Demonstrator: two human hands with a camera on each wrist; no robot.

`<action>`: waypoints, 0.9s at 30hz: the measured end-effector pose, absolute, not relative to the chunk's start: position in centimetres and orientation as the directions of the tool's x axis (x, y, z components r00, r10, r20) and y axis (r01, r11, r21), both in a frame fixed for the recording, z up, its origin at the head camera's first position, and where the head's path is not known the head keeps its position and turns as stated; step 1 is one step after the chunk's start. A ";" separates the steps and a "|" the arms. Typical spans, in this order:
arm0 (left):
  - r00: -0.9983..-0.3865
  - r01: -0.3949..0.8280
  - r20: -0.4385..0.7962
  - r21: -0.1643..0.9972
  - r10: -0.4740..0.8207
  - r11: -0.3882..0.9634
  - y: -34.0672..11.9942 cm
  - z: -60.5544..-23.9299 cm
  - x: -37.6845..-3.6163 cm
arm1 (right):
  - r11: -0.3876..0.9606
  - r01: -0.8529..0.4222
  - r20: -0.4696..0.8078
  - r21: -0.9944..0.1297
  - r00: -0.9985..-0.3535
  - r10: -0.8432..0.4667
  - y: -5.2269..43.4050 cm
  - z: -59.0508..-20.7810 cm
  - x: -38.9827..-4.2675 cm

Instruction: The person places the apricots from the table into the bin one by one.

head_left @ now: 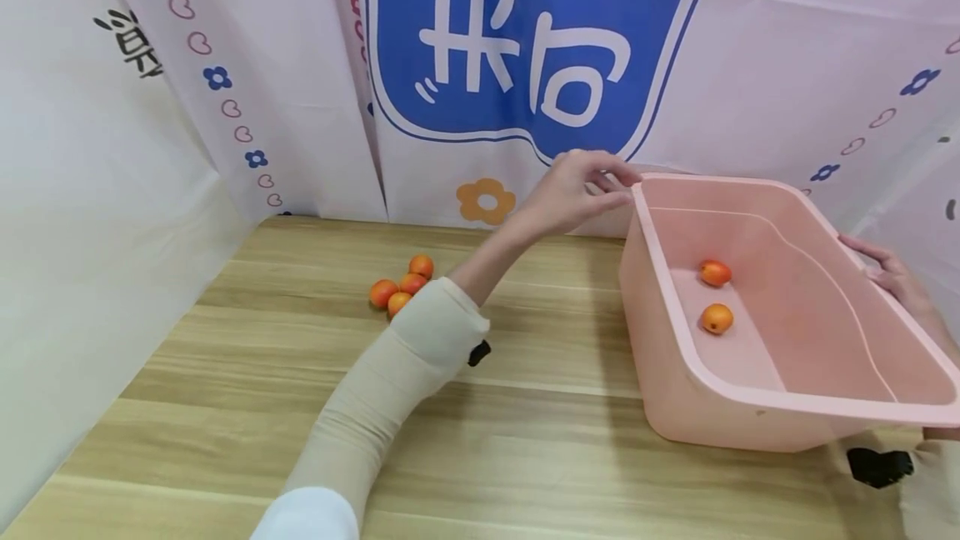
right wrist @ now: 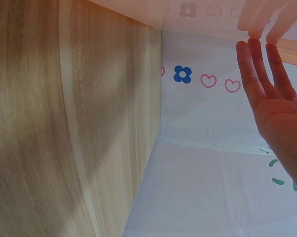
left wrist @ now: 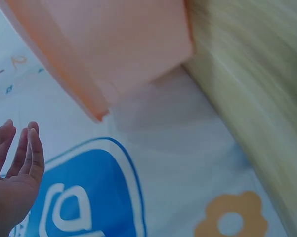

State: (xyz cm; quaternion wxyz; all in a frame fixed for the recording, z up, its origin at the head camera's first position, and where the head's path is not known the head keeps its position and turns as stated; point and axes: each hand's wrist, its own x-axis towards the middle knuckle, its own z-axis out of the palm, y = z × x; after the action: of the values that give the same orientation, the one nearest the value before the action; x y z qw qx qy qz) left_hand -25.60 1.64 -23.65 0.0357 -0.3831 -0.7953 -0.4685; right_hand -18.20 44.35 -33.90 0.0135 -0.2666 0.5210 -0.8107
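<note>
A pink plastic bin [head_left: 705, 415] stands on the right part of the wooden table. Two small orange fruits, one reddish [head_left: 716, 273] and one paler [head_left: 717, 318], lie on its floor. By the bin's far left corner is my left hand [head_left: 573, 194], its fingers loosely bent and holding nothing. The left wrist view shows a gap between that hand [left wrist: 20, 168] and the bin [left wrist: 133, 44]. My right hand [head_left: 900, 277] is at the bin's right rim. In the right wrist view, straight fingers [right wrist: 259, 74] touch the pink outer wall; the thumb is hidden.
Several more orange fruits [head_left: 399, 290] sit clustered on the table [head_left: 247, 373], left of my left forearm and partly behind it. A printed cloth [head_left: 315, 132] hangs along the table's back and sides.
</note>
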 end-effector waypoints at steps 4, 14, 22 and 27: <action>-0.718 0.631 0.399 0.719 0.570 0.292 0.0 -24.7 -25.6 | -0.422 -0.270 0.411 -0.865 -0.865 -0.288 44.5 -33.9 -18.3; -0.773 0.583 0.323 0.700 0.546 0.411 -4.0 -26.4 -26.1 | -0.489 -0.211 0.406 -0.847 -0.850 -0.336 44.7 -34.0 -18.6; -0.846 0.495 0.256 0.703 0.467 0.510 -8.3 -27.8 -27.4 | -0.465 -0.250 0.465 -0.849 -0.772 -0.434 45.2 -33.9 -19.3; -0.869 0.461 0.236 0.705 0.435 0.539 -10.9 -28.7 -27.8 | -0.479 -0.239 0.415 -0.845 -0.857 -0.305 44.4 -34.0 -18.3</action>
State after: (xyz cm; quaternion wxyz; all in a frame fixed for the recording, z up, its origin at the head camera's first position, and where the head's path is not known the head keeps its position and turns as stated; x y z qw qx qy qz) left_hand -27.76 -10.87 -28.71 0.0162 -0.2555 -0.8770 -0.4067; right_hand -18.26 44.43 -33.99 0.0203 -0.2664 0.5101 -0.8176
